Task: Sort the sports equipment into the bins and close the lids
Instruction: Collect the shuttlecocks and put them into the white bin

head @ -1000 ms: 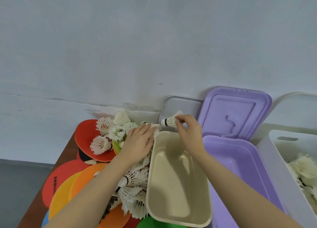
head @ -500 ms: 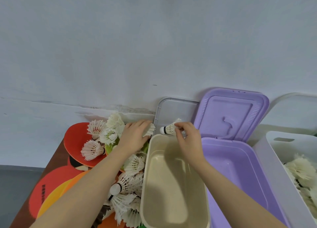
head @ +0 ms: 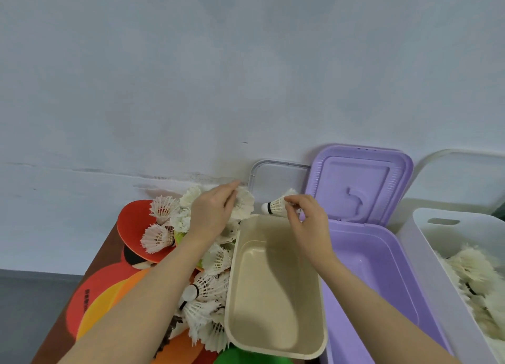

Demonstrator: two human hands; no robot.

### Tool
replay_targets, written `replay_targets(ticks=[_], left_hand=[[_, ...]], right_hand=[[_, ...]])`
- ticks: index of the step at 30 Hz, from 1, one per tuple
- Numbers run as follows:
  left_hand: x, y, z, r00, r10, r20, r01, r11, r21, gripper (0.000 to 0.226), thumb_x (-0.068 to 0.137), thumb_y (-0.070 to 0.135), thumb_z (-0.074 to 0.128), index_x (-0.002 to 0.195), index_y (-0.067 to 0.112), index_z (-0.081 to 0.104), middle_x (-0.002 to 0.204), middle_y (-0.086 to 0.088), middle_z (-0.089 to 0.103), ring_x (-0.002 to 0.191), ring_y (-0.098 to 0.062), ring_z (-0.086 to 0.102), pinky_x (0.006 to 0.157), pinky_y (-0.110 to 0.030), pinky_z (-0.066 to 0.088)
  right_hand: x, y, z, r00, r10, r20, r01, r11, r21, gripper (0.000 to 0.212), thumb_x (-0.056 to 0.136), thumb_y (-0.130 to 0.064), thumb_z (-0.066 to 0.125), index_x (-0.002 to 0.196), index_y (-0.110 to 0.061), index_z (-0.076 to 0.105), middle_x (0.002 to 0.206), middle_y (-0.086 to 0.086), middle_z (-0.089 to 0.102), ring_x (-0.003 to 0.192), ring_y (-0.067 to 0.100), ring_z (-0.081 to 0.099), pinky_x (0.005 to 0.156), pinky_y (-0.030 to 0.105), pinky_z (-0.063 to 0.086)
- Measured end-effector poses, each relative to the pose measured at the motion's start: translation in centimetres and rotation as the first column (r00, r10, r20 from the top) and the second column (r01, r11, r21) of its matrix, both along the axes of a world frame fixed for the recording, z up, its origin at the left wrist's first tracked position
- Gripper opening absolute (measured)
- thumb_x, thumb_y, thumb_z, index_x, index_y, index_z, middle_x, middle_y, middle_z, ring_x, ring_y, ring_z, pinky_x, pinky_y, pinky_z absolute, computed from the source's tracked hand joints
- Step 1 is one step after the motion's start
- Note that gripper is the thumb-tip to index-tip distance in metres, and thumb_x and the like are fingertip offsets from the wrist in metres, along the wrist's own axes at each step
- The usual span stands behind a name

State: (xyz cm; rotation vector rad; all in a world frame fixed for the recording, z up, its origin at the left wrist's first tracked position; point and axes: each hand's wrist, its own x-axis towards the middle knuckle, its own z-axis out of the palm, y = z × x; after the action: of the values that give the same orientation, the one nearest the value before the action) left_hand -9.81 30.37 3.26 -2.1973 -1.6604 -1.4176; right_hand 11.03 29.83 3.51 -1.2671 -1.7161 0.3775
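Above the far rim of the beige bin [head: 276,290], the right hand [head: 307,221] arches with wrist raised, its thumb and fingertips pinching the feather skirt of a shuttlecock [head: 276,206] (cork end pointing left, away from the purple bin [head: 382,276]). Just left of the beige bin's far corner, the left hand [head: 211,213] reaches forward along an outstretched forearm, fingers curled around another white shuttlecock [head: 243,203] at the top of the shuttlecock pile [head: 207,290] lying on coloured paddles [head: 134,224].

Brown table [head: 106,250], coloured paddles [head: 131,221], shuttlecock pile [head: 207,295], beige bin [head: 276,344], purple bin [head: 382,254], white bin [head: 426,243]
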Motion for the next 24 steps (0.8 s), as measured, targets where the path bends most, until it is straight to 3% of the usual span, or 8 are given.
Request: replay_targets(ticks=[3, 10, 15, 17, 21, 24], left_hand=[[1.1, -1.7, 1.6, 1.0, -0.016, -0.022, 0.017, 0.998, 0.056, 0.025, 0.088, 0.022, 0.054, 0.1, 0.009, 0.072, 0.088, -0.001, 0.073, 0.074, -0.015, 0.069, 0.066, -0.028, 0.056], [9.0, -5.7, 3.9, 0.999, -0.044, -0.008, 0.044, 0.984, 0.17, 0.018, 0.086, 0.021, 0.059, 0.087, 0.012, 0.073, 0.08, 0.003, 0.072, 0.07, -0.014, 0.066, 0.066, -0.028, 0.05], [18.0, -7.3, 5.1, 0.993, -0.112, 0.047, 0.102, 0.98, 0.17, 0.019, 0.086, 0.022, 0.056, 0.085, 0.013, 0.072, 0.077, 0.004, 0.07, 0.07, -0.012, 0.06, 0.064, -0.029, 0.047], [22.1, -7.4, 5.6, 0.988, -0.144, 0.048, 0.132, 0.972, 0.196, 0.017, 0.084, 0.018, 0.056, 0.083, 0.011, 0.072, 0.073, 0.004, 0.068, 0.07, -0.01, 0.053, 0.062, -0.025, 0.043], [30.5, -7.1, 6.1, 0.974, -0.223, 0.046, 0.21, 0.957, 0.199, 0.021, 0.086, 0.019, 0.054, 0.083, 0.008, 0.071, 0.073, 0.001, 0.068, 0.069, -0.01, 0.051, 0.062, -0.022, 0.042], [36.0, -6.4, 5.4, 0.965, -0.26, 0.023, 0.253, 0.954, 0.163, 0.023, 0.087, 0.024, 0.053, 0.085, 0.009, 0.071, 0.077, 0.002, 0.069, 0.069, -0.011, 0.056, 0.061, -0.023, 0.045]], right_hand=[[1.1, -1.4, 0.9, 1.0, 0.006, 0.021, -0.008, 0.997, 0.083, 0.011, 0.086, -0.008, 0.059, 0.092, -0.015, 0.066, 0.087, -0.011, 0.059, 0.077, 0.005, 0.053, 0.074, 0.045, 0.049], [8.5, -5.8, 2.6, 0.998, -0.001, 0.062, -0.011, 0.983, 0.185, 0.011, 0.084, -0.012, 0.057, 0.09, -0.013, 0.065, 0.087, -0.009, 0.059, 0.077, 0.011, 0.057, 0.068, 0.047, 0.049], [16.9, -8.3, 4.6, 0.996, -0.079, 0.05, 0.066, 0.972, 0.225, 0.012, 0.083, -0.007, 0.056, 0.09, -0.01, 0.066, 0.087, -0.009, 0.059, 0.08, 0.011, 0.057, 0.073, 0.032, 0.047], [20.9, -8.9, 5.1, 0.989, -0.129, 0.073, 0.108, 0.964, 0.244, 0.012, 0.083, -0.007, 0.057, 0.09, -0.009, 0.066, 0.087, -0.005, 0.062, 0.08, 0.011, 0.056, 0.072, 0.034, 0.048], [28.7, -9.8, 5.5, 0.975, -0.21, 0.074, 0.19, 0.957, 0.218, 0.014, 0.083, 0.002, 0.064, 0.091, -0.008, 0.067, 0.089, -0.003, 0.063, 0.08, 0.012, 0.058, 0.074, 0.036, 0.05], [33.5, -9.8, 5.4, 0.966, -0.25, 0.068, 0.239, 0.96, 0.143, 0.013, 0.086, -0.002, 0.061, 0.095, -0.01, 0.067, 0.092, -0.004, 0.063, 0.085, 0.013, 0.058, 0.078, 0.03, 0.048]])
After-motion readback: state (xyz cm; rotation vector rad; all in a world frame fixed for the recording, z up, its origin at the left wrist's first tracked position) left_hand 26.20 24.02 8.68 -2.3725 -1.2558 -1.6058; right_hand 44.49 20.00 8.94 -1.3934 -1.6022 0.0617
